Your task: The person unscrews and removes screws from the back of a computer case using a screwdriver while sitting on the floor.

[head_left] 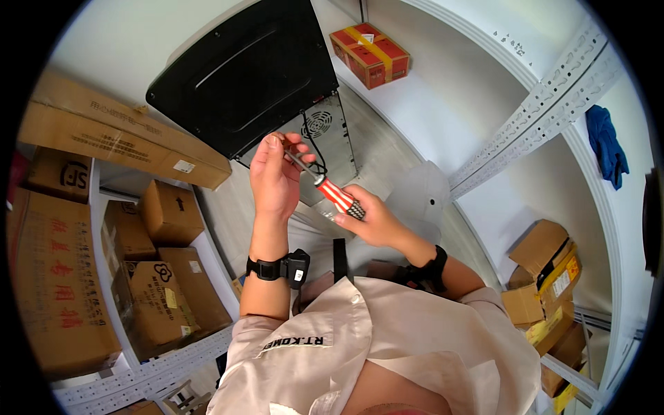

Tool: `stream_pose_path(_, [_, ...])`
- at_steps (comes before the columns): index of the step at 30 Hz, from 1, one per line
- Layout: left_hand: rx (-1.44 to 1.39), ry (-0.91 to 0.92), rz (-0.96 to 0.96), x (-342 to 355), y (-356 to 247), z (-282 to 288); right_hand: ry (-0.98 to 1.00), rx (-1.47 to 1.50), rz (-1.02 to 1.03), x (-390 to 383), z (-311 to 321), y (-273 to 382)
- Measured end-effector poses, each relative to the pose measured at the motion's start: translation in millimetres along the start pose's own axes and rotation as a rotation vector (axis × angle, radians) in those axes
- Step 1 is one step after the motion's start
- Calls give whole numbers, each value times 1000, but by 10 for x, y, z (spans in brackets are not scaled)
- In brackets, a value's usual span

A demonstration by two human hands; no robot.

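A screwdriver (335, 195) with a red-and-white striped handle and a dark, white-dotted end slants across the middle. My right hand (377, 220) is closed round its handle end. At the far end of the shaft, the bent fingers and thumb of my left hand (272, 176) close about the tip; whether a small part is pinched there is too small to tell. Just beyond my hands stands an appliance with a big black panel (249, 76) and a grey metal back (339, 142). A round vent (317, 124) and a dark cable show on that back.
A red box (370, 57) with yellow tape sits on a white shelf at far right. Cardboard boxes (162, 294) fill the left shelves, below a long carton (124, 128). Opened cartons (543, 277) and a blue cloth (607, 146) are at right, near a perforated metal upright (532, 111).
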State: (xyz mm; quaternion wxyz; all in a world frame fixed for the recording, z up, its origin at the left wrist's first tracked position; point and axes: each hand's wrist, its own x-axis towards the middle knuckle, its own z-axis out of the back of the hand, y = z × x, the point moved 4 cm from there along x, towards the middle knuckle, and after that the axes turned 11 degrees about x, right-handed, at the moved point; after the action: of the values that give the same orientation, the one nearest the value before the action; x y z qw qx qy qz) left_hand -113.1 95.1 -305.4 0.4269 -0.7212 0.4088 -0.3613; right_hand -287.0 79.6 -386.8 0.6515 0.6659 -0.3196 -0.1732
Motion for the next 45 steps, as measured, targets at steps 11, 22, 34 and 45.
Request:
stream_pose_path(11, [-142, -20, 101, 108, 376, -111, -143, 30, 72, -163, 470, 290])
stream_pose_path(22, [-81, -30, 103, 69, 350, -80, -100, 115, 50, -167, 484, 202])
stream_pose_path(34, [12, -196, 260, 278, 795, 85, -104, 459, -274, -41, 458, -105])
stream_pose_path(45, [-54, -416, 374, 962, 2279, 222, -606, 488, -366, 479, 940, -1296])
